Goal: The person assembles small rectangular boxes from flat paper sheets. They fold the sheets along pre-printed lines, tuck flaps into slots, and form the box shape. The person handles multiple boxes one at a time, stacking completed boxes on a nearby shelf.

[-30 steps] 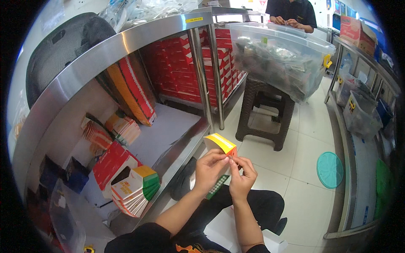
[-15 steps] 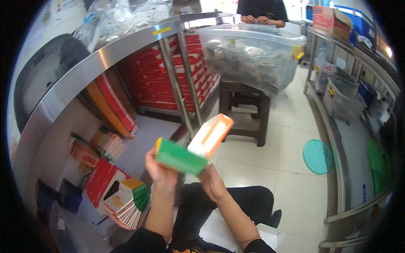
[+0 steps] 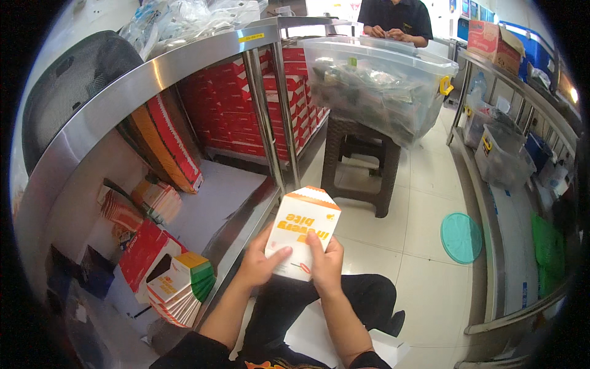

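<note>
A small white and orange folding carton (image 3: 302,212) with an angled top edge is held above my lap, its broad printed side facing up. Around its left side wraps my left hand (image 3: 258,263), thumb on the printed face. My right hand (image 3: 327,261) grips the opposite side, its thumb also pressing on that face. On the low shelf to the left, a fanned stack of similar cartons (image 3: 175,286) with green and orange edges leans beside a red and white box (image 3: 147,255). An open white box (image 3: 310,332) is partly hidden under my right forearm.
A steel table (image 3: 153,77) with red boxes (image 3: 227,111) beneath stands at left. Ahead, a clear plastic bin (image 3: 375,86) rests on a dark stool (image 3: 344,154), with another person (image 3: 396,21) behind. A teal lid (image 3: 461,238) lies on the floor near the right-hand steel rack (image 3: 491,270).
The carton has turned in my hands, from its green side and orange end flap to its white printed face. Both hands now clasp its sides with thumbs on top.
</note>
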Tool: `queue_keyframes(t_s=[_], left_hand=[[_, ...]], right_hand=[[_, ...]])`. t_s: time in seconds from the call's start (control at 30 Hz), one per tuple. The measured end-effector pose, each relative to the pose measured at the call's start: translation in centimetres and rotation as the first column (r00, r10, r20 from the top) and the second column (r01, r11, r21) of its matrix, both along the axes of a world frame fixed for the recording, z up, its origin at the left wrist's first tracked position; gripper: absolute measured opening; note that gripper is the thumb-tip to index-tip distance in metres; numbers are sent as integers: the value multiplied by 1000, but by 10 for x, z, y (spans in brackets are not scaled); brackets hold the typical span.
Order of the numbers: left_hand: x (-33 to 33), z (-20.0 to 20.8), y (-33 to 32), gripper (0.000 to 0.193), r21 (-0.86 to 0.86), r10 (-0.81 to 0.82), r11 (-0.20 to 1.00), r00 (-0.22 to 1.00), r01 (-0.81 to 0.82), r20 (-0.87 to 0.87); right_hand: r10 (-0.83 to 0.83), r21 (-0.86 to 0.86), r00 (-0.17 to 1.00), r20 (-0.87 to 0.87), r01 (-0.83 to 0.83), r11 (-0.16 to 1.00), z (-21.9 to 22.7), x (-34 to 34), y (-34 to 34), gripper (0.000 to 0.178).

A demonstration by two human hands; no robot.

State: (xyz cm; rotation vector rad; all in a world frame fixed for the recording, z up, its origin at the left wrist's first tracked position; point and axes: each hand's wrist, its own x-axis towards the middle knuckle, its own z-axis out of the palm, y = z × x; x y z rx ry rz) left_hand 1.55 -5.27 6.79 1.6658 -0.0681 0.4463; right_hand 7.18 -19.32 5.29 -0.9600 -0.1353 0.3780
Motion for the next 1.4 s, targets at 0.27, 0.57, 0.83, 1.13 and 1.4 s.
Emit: queue_keyframes(t_s=[0.27, 0.57, 0.83, 1.13, 1.4], left_hand=[[27, -60, 24, 23, -499, -170, 814, 945, 295, 281], [9, -50, 3, 63, 576, 99, 768, 940, -281, 326], [-3, -71, 13, 39, 307, 478, 687, 727, -659, 493], [-8, -86, 11, 39, 35, 422, 891, 855, -452, 301], [-18, -43, 30, 64, 454, 286, 747, 851, -485, 440]], right_hand=[[-129, -5, 815, 564, 160, 987, -45, 25, 11, 8], [-22, 204, 1000, -8, 23, 979, -75, 46, 7, 15], [59, -105, 981, 183, -40, 994, -96, 2, 58, 85], [-81, -399, 763, 642, 422, 814, -61, 13, 54, 93], [202, -594, 719, 665, 346, 727, -20, 21, 46, 75]])
